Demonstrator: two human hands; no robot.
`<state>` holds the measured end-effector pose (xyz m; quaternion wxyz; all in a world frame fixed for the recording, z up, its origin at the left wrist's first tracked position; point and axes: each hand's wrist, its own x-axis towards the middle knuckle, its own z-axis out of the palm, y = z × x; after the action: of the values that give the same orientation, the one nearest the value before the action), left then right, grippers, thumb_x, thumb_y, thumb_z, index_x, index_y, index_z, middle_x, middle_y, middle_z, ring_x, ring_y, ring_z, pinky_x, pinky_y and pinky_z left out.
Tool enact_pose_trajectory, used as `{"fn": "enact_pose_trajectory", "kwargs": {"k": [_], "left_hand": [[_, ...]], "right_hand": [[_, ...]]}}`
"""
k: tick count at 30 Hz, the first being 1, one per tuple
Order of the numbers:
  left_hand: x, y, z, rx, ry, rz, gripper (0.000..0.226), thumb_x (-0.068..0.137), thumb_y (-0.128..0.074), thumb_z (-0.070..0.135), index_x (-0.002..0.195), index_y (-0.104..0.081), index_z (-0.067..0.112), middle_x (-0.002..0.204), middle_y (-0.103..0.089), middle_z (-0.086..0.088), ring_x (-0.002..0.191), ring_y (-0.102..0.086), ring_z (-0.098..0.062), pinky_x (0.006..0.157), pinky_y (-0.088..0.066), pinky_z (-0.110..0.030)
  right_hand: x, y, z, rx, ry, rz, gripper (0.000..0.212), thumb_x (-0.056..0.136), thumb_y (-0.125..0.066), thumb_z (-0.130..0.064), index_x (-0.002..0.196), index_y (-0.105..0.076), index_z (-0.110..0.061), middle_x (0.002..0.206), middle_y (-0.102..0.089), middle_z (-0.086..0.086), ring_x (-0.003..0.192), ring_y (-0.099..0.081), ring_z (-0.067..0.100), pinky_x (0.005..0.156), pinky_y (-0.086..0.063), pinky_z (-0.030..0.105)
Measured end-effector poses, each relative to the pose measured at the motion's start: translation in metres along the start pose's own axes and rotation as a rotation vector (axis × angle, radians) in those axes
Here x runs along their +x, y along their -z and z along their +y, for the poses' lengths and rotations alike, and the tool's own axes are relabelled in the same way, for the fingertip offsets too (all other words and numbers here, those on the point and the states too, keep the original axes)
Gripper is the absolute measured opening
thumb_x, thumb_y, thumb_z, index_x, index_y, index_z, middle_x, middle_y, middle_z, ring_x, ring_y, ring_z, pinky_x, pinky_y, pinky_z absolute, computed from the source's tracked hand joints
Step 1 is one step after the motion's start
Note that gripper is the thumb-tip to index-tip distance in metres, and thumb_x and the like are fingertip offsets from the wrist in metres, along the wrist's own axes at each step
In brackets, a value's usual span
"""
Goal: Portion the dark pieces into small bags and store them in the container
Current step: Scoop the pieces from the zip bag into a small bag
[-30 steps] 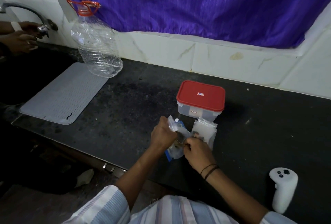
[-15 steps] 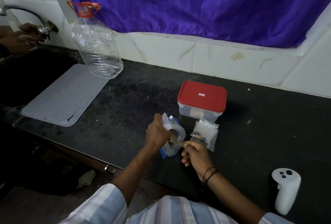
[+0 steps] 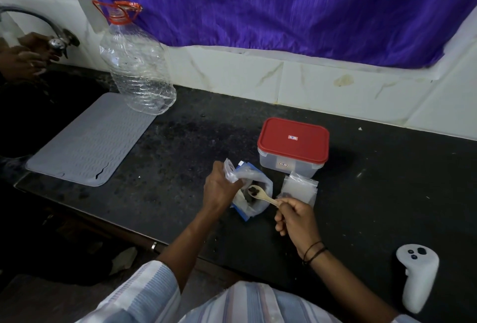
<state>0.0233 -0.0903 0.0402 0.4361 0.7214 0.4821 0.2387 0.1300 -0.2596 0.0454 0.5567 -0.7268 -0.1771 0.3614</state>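
Observation:
My left hand [image 3: 221, 189] grips the gathered top of a clear plastic bag [image 3: 254, 202] with a blue edge, holding its mouth wide on the black counter. Dark pieces lie inside the bag. My right hand [image 3: 294, 218] pinches the handle of a small wooden spoon [image 3: 263, 195]; its bowl carries dark pieces [image 3: 253, 189] over the bag's mouth. A stack of small clear zip bags [image 3: 300, 188] lies flat just right of the spoon. Behind them stands a clear container with a red lid [image 3: 293, 142], lid on.
A large empty clear bottle [image 3: 136, 70] with a red cap stands at the back left by a grey ribbed mat [image 3: 90, 139]. Another person's hands [image 3: 24, 57] are at the tap over the sink, far left. A white controller [image 3: 416, 276] lies at the front right.
My right hand has drawn back to the right, lifting the spoon with dark pieces out of the bag. My left hand has shifted left and pulled the bag's mouth wider.

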Motion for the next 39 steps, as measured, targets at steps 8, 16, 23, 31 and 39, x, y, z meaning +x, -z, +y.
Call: {"fn": "enact_pose_trajectory", "kwargs": {"k": [8,16,23,31,39], "left_hand": [[0.005,0.004,0.003,-0.012,-0.067,0.025,0.052,0.069,-0.086,0.046,0.099,-0.050,0.024,0.099,-0.059,0.002,0.087,-0.060,-0.015,0.065,-0.050,-0.030],[-0.003,0.020,0.013,0.024,-0.314,0.142,0.039,0.080,-0.082,0.041,0.093,-0.047,0.027,0.088,-0.053,0.008,0.079,-0.054,-0.005,0.066,-0.046,-0.021],[-0.005,0.016,0.022,0.137,-0.399,0.118,0.034,0.075,-0.081,0.026,0.096,-0.056,0.019,0.090,-0.058,0.004,0.082,-0.058,-0.013,0.066,-0.051,-0.031],[-0.007,0.012,0.022,0.171,-0.510,0.105,0.032,0.077,-0.079,0.029,0.093,-0.054,0.015,0.085,-0.056,0.002,0.075,-0.051,-0.015,0.062,-0.043,-0.029],[-0.004,0.015,0.026,0.076,-0.411,0.074,0.030,0.079,-0.073,0.039,0.092,-0.054,0.019,0.086,-0.057,0.007,0.079,-0.056,-0.011,0.065,-0.050,-0.033]], "right_hand": [[-0.007,0.007,-0.020,0.011,0.043,0.031,0.024,0.096,-0.049,-0.007,0.088,-0.071,-0.014,0.056,-0.055,0.003,0.045,-0.048,0.016,0.041,-0.037,0.027],[-0.023,0.020,-0.075,0.110,0.127,0.058,0.023,0.094,-0.050,-0.004,0.083,-0.070,-0.010,0.050,-0.050,0.003,0.039,-0.041,0.015,0.038,-0.031,0.023],[-0.019,0.004,-0.101,0.035,0.206,-0.021,0.023,0.094,-0.053,-0.006,0.082,-0.071,-0.013,0.048,-0.051,0.002,0.038,-0.041,0.014,0.038,-0.033,0.021],[-0.012,-0.008,-0.105,-0.506,0.530,-0.039,0.017,0.093,-0.059,-0.013,0.089,-0.074,-0.019,0.058,-0.063,-0.005,0.048,-0.053,0.006,0.048,-0.050,0.033],[-0.002,-0.012,-0.109,-1.187,1.141,-0.022,0.024,0.081,-0.065,-0.011,0.104,-0.070,-0.017,0.079,-0.062,0.000,0.071,-0.057,0.022,0.053,-0.050,0.038]]}}
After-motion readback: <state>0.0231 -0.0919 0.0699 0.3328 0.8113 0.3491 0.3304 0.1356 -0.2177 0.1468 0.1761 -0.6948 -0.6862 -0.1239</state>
